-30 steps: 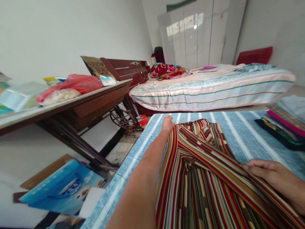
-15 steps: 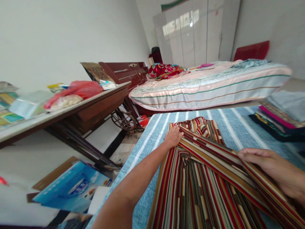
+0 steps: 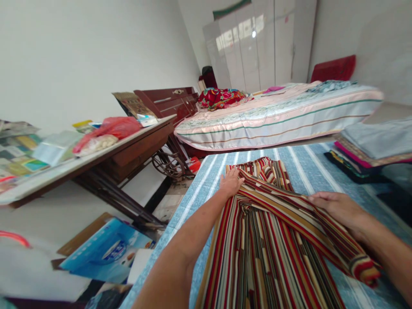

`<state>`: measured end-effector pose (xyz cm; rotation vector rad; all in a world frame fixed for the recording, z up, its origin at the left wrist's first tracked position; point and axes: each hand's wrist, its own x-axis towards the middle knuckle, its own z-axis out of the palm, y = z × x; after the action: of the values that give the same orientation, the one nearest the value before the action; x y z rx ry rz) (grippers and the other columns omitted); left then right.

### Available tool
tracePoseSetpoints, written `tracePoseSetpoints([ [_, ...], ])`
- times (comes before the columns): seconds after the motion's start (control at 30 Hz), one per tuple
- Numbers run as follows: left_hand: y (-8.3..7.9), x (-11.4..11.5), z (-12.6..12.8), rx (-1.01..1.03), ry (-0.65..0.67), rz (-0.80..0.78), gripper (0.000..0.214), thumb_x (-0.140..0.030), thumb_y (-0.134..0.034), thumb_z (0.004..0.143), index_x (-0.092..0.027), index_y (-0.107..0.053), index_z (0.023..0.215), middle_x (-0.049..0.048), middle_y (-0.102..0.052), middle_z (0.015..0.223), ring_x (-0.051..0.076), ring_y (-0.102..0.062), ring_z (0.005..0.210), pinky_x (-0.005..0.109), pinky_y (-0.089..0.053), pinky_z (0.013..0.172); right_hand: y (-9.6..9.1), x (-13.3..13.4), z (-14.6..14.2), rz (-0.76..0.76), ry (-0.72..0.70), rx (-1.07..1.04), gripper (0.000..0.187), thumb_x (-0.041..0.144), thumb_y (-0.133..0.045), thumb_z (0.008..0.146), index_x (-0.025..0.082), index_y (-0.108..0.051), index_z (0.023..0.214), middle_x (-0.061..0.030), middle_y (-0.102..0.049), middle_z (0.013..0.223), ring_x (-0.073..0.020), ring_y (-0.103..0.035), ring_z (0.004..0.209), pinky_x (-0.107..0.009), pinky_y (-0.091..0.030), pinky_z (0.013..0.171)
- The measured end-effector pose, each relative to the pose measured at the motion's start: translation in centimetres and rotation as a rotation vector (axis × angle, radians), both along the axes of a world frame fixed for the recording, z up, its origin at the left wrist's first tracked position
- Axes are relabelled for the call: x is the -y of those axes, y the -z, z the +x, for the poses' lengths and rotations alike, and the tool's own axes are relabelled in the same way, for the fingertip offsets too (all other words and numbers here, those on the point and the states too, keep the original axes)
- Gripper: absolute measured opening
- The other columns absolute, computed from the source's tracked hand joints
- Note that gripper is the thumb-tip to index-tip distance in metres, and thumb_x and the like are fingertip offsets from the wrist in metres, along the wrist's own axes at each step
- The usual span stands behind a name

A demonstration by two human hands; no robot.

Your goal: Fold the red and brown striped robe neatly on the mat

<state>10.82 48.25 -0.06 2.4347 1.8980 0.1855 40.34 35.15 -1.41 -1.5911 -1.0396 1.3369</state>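
Observation:
A striped cloth [image 3: 267, 240] in red, brown, cream and black lies on a blue and white striped bed sheet [image 3: 309, 171]. My left hand [image 3: 231, 182] rests flat on the cloth's far left part, fingers stretched out. My right hand [image 3: 337, 208] lies on a folded band of the same cloth at the right, fingers extended and pressed on the fabric. Part of the cloth is folded diagonally across itself, its end bunched near the right.
A stack of folded fabrics [image 3: 370, 150] sits at the right. A second bed with a pale quilt [image 3: 277, 116] lies beyond. At the left stands a wooden table [image 3: 128, 146] with bags and papers; a blue box [image 3: 106, 253] lies on the floor below.
My left hand has drawn back from the far edge of the sheet onto the cloth. My right hand slid left and farther along the folded band. The view shifted slightly.

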Motion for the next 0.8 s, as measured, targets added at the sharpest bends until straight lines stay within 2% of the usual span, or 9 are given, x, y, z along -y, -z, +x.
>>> tracePoseSetpoints([
  [0.1, -1.9, 2.1, 0.5, 0.006, -0.008, 0.051, 0.035, -0.032, -0.039, 0.091, -0.014, -0.056, 0.115, 0.0152, -0.056, 0.124, 0.026, -0.048, 0.119, 0.044, -0.036, 0.100, -0.2, -0.3, 0.4, 0.013, -0.029, 0.033, 0.025, 0.042, -0.059, 0.068, 0.019, -0.063, 0.072, 0.0001, -0.064, 0.056, -0.0151, -0.057, 0.050, -0.025, -0.043, 0.052],
  [0.2, -3.2, 5.7, 1.1, 0.013, 0.038, 0.055, 0.022, -0.025, -0.045, 0.087, -0.016, -0.064, 0.090, 0.0086, -0.065, 0.099, 0.021, -0.059, 0.099, 0.033, -0.043, 0.091, -0.5, -0.9, 1.3, 0.100, -0.074, 0.239, 0.026, 0.042, -0.053, 0.071, 0.019, -0.065, 0.075, -0.0004, -0.064, 0.058, -0.0163, -0.058, 0.054, -0.026, -0.043, 0.054],
  [0.33, -3.0, 10.6, 1.6, 0.101, 0.119, 0.077, 0.012, -0.025, -0.054, 0.081, -0.020, -0.065, 0.085, 0.0027, -0.066, 0.091, 0.017, -0.060, 0.090, 0.028, -0.046, 0.086, -2.5, -0.8, 2.7, 0.335, -0.162, 0.696, 0.028, 0.043, -0.051, 0.073, 0.021, -0.068, 0.077, -0.0026, -0.066, 0.065, -0.0187, -0.060, 0.062, -0.027, -0.041, 0.057],
  [0.4, -2.5, 12.1, 1.8, 0.167, 0.156, 0.100, 0.011, -0.023, -0.058, 0.077, -0.019, -0.064, 0.086, 0.0035, -0.066, 0.094, 0.018, -0.059, 0.094, 0.029, -0.045, 0.089, -4.2, 0.3, 2.8, 0.382, -0.284, 0.779, 0.029, 0.044, -0.050, 0.076, 0.023, -0.068, 0.085, -0.0027, -0.068, 0.072, -0.0186, -0.060, 0.066, -0.027, -0.041, 0.060],
  [0.5, -2.0, 13.2, 2.2, 0.196, 0.138, 0.105, 0.020, -0.019, -0.058, 0.076, -0.019, -0.064, 0.095, 0.0051, -0.065, 0.102, 0.020, -0.058, 0.101, 0.031, -0.043, 0.093, -6.4, 3.6, 2.0, 0.321, -0.533, 0.851, 0.030, 0.042, -0.051, 0.077, 0.026, -0.066, 0.098, -0.0020, -0.068, 0.081, -0.0193, -0.062, 0.072, -0.028, -0.042, 0.065],
  [0.57, -1.9, 13.4, 2.5, 0.176, 0.084, 0.087, 0.026, -0.018, -0.056, 0.077, -0.019, -0.063, 0.102, 0.0057, -0.065, 0.105, 0.020, -0.057, 0.102, 0.031, -0.043, 0.093, -6.9, 6.1, 1.2, 0.265, -0.620, 0.946, 0.040, 0.036, -0.059, 0.070, 0.028, -0.063, 0.109, -0.0029, -0.067, 0.094, -0.0216, -0.063, 0.080, -0.030, -0.043, 0.069],
  [0.67, -1.6, 13.4, 2.7, 0.145, 0.021, 0.066, 0.029, -0.018, -0.054, 0.078, -0.019, -0.062, 0.107, 0.0059, -0.065, 0.107, 0.020, -0.058, 0.102, 0.031, -0.043, 0.093, -5.6, 8.9, 0.3, 0.244, -0.592, 1.105, 0.057, 0.017, -0.061, 0.059, 0.027, -0.059, 0.115, -0.0063, -0.061, 0.109, -0.0259, -0.061, 0.094, -0.031, -0.044, 0.072],
  [0.73, -1.4, 13.4, 2.8, 0.138, -0.008, 0.064, 0.028, -0.018, -0.052, 0.079, -0.020, -0.063, 0.104, 0.0052, -0.066, 0.106, 0.019, -0.058, 0.101, 0.030, -0.043, 0.092, -4.4, 9.5, 0.2, 0.271, -0.540, 1.140, 0.045, 0.010, -0.054, 0.061, 0.024, -0.063, 0.103, -0.0077, -0.062, 0.106, -0.0259, -0.061, 0.094, -0.031, -0.043, 0.071],
  [0.8, -1.2, 13.3, 2.8, 0.135, -0.041, 0.060, 0.024, -0.018, -0.051, 0.080, -0.022, -0.065, 0.099, 0.0041, -0.067, 0.104, 0.019, -0.059, 0.099, 0.029, -0.044, 0.089, -3.7, 9.2, 0.5, 0.288, -0.523, 1.009, 0.027, 0.010, -0.046, 0.069, 0.021, -0.064, 0.086, -0.0058, -0.065, 0.087, -0.0224, -0.064, 0.080, -0.031, -0.042, 0.067],
])
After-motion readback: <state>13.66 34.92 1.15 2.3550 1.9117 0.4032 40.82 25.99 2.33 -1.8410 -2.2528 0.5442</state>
